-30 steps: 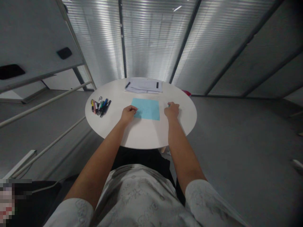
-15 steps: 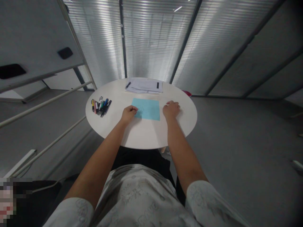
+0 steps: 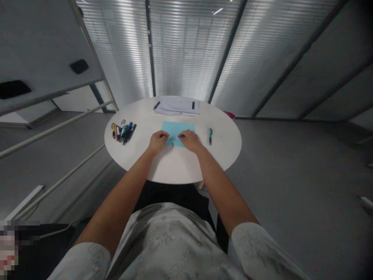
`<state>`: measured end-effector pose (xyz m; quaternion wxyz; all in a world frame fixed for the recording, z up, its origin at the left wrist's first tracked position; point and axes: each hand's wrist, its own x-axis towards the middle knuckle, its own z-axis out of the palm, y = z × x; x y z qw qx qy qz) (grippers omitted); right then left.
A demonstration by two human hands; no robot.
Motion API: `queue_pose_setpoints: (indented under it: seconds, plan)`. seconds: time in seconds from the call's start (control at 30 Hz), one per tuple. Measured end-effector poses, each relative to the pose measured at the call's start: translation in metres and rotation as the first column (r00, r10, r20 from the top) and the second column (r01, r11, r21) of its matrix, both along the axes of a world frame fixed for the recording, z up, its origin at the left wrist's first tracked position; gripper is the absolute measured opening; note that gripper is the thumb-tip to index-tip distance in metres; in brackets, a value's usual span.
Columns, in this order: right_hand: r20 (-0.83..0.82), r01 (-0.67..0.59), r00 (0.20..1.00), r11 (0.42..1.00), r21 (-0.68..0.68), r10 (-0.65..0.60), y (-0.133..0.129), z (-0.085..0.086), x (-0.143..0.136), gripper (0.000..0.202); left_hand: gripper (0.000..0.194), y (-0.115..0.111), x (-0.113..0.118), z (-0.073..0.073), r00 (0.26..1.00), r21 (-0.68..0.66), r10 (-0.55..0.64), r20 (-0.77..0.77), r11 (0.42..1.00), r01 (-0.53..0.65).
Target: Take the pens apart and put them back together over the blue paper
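A light blue sheet of paper [image 3: 178, 126] lies flat on the round white table, with faint dark marks between my hands. My left hand [image 3: 157, 141] rests at the sheet's left edge, thumb and fingertips pinched together over the paper. What sits in that pinch, if anything, is too small to make out. Over the right part of the sheet, my right hand [image 3: 190, 140] is closed too, with a small dark bit showing at its fingertips. A green and black pen [image 3: 210, 136] lies on the table to the right of the sheet.
Several pens and markers [image 3: 124, 131] lie in a bunch at the table's left. A stack of white papers [image 3: 176, 106] with a dark pen [image 3: 156, 105] on it lies at the far edge. A white metal frame [image 3: 55, 129] stands left of the table [image 3: 171, 171].
My right hand has moved left from the table's right side onto the blue sheet, uncovering the green and black pen. My left hand stays nearly where it was.
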<state>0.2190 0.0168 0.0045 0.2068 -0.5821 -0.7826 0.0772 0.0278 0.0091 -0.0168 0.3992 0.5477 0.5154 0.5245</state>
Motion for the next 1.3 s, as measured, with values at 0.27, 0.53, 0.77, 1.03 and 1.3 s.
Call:
queue_pose_setpoints:
  seconds: [0.27,0.53,0.77,1.03,1.3]
  plan:
    - [-0.019,0.014,1.0,1.0,-0.016,-0.014,0.003,0.001,0.003,0.023,0.023,0.009,-0.013,0.028,0.971,0.013,0.069,-0.229,0.998,-0.068]
    - [-0.035,0.01,0.999,1.0,-0.017,-0.011,0.001,0.002,0.005,0.024,0.034,0.01,-0.096,0.054,0.405,0.208,0.323,-0.855,0.93,-0.302]
    - [-0.035,0.018,0.999,1.0,-0.022,-0.019,0.003,0.001,0.006,0.023,0.041,-0.008,-0.118,0.045,0.187,0.215,0.28,-0.942,0.928,-0.305]
    - [-0.036,0.011,0.999,1.0,-0.024,-0.012,0.002,0.001,0.005,0.025,0.038,-0.011,-0.12,0.033,0.143,0.297,0.344,-0.928,0.915,-0.272]
    - [-0.046,0.011,0.999,1.0,-0.024,-0.012,0.002,0.002,0.005,0.024,0.029,-0.009,-0.123,0.032,0.2,0.285,0.346,-0.917,0.917,-0.28]
